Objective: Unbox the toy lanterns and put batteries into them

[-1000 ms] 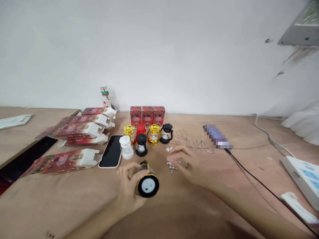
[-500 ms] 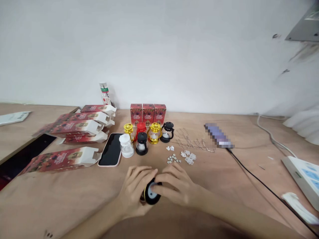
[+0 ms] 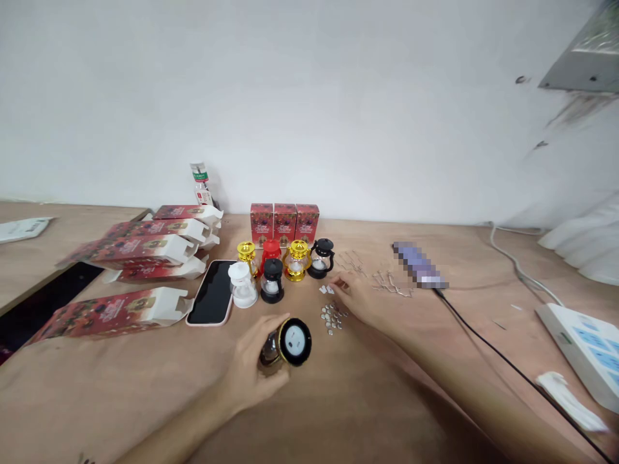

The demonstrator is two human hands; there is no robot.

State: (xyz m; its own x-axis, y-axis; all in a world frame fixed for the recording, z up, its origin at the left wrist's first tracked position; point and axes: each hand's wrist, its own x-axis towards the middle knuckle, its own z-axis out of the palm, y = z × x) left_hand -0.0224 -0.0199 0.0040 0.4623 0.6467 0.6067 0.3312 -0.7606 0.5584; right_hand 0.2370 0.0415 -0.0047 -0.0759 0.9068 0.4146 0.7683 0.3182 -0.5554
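My left hand (image 3: 249,364) is wrapped around a small lantern (image 3: 294,341), its round base tipped toward me. That base has a black ring, a thin gold edge and a pale centre with a small dark slot. My right hand (image 3: 355,295) reaches out over the table, fingers drawn together at small white plastic pieces (image 3: 324,290). Whatever lies between its fingertips is too small to make out. Just nearer are several silver button cells (image 3: 333,316). Behind my left hand stand a white lantern (image 3: 242,285) and a black lantern (image 3: 273,281).
More lanterns, including a red lantern (image 3: 271,252), stand before three red boxes (image 3: 285,222). Opened cartons (image 3: 120,309) and a phone (image 3: 211,293) lie left. Bent wires (image 3: 391,283), a second phone (image 3: 418,264) with a black cable (image 3: 493,332) and a white device (image 3: 580,348) are right.
My right hand has left the lantern's base and moved forward and right to the small white pieces. My left hand still holds the lantern, whose base now shows fully.
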